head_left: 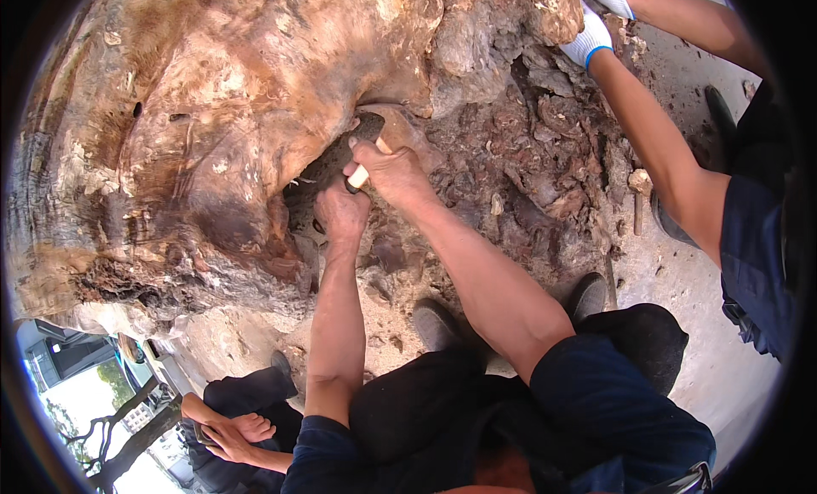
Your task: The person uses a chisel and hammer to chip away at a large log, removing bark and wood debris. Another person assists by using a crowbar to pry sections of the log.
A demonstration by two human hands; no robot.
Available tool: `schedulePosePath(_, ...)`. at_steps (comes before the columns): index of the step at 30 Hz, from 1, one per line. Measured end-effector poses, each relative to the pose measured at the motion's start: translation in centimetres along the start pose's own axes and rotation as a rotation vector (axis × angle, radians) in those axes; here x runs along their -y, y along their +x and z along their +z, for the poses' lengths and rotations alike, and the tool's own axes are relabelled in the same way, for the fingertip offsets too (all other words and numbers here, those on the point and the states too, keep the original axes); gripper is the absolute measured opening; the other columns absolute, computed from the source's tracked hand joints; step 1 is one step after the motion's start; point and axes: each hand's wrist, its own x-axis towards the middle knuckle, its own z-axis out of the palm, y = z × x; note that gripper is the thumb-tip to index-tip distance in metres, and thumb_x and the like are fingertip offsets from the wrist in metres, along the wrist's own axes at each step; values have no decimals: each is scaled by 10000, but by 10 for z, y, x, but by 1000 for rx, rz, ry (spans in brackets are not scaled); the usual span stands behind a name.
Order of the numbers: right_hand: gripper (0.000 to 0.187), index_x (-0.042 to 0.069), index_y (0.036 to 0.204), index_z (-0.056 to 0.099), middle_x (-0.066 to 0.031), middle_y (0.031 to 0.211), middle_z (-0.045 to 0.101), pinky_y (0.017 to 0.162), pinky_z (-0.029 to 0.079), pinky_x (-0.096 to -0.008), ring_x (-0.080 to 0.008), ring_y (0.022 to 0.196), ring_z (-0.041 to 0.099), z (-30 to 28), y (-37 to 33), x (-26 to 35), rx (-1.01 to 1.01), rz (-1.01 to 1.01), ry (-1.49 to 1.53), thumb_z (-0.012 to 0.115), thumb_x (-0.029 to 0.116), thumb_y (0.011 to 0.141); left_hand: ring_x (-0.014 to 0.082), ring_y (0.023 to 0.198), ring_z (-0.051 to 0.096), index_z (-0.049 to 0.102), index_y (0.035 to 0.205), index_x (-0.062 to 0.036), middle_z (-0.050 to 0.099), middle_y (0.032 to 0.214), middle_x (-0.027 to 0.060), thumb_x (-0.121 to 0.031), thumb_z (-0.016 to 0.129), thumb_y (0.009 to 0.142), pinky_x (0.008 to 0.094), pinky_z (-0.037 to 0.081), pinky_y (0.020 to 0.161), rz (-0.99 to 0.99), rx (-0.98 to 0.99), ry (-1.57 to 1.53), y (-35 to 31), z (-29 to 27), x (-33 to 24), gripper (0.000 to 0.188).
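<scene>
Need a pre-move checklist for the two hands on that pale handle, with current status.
1. Right hand closed on the pale handle: ok.
2. Left hand closed near the dark band, below the right: ok.
3. Tool's working end placed properly: cannot tell; it is hidden.
4. Gloves on both working hands: not ok, both are bare.
5. Co-worker's gloved hands clear of the tool: ok, apart at the upper right of the wood.
</scene>
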Motion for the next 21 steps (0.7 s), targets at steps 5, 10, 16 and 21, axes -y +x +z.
schedulePosePath(5, 284, 2, 975, 672, -97, 865, 745, 694, 521, -294, -150, 784, 680, 0, 9, -23, -13, -3, 108, 670, 282, 923, 440, 770, 701, 731, 975, -73, 707, 799, 237, -249, 712, 829, 512, 535, 711, 46, 19, -63, 11, 19, 23, 229)
schedulePosePath(10, 263, -5, 901, 648, -109, 786, 727, 688, 536, -317, -156, 767, 697, -13, 4, -11, 45, 38, -92, 655, 257, 929, 447, 858, 700, 755, 985, -37, 702, 835, 264, -242, 731, 802, 497, 539, 768, -161, 138, -187, -18, 7, 9, 275)
schedulePosePath(16, 181, -2, 959, 605, -106, 761, 710, 576, 529, -288, -155, 672, 682, 15, 25, -49, 47, 15, 91, 732, 120, 920, 462, 863, 692, 743, 884, 5, 698, 864, 284, -309, 748, 787, 496, 527, 763, -178, 257, -124, -1, -20, 4, 329)
schedulePosePath(21, 243, -47, 1051, 573, -106, 744, 692, 549, 527, -287, -148, 651, 670, 9, 21, -44, 31, 61, 15, 719, 110, 936, 456, 829, 693, 741, 829, -18, 706, 831, 263, -318, 704, 811, 506, 524, 744, -210, 222, -129, -10, -4, 1, 303)
